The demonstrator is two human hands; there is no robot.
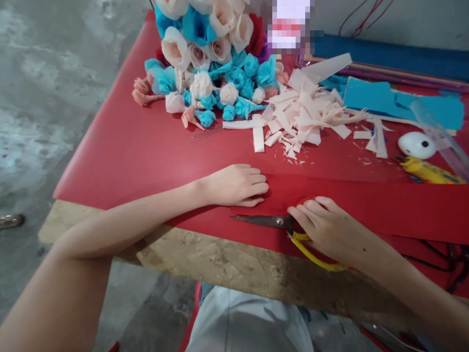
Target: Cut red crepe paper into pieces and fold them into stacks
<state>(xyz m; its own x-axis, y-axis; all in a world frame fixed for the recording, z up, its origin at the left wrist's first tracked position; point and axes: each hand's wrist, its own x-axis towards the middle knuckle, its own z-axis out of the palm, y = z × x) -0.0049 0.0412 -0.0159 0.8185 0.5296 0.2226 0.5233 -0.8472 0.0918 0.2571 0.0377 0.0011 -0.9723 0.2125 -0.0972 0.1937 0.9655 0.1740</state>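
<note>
Red paper strip (366, 205): lies flat on the surface (227, 264) and runs from the scissors (267, 221) out to the right edge of view.

Progress, judged from the lie of the paper: the strip to the right of the scissors appears separated along its lower edge. Only the short portion left of the blade tips looks uncut. Whether the separation is complete cannot be confirmed.

Left hand (238, 186): just above and left of the scissors. It is palm down with fingers straight and close together, pressing the strip's left end. It grips nothing.

Scissors: blades point left, nearly shut, at the strip's lower edge.

Right hand (326, 227): immediately right of the scissors' pivot, with fingers curled through the yellow handles and closed on them.

Well above the scissors: paper flowers (205, 63) and pink scraps (304, 117).
</note>
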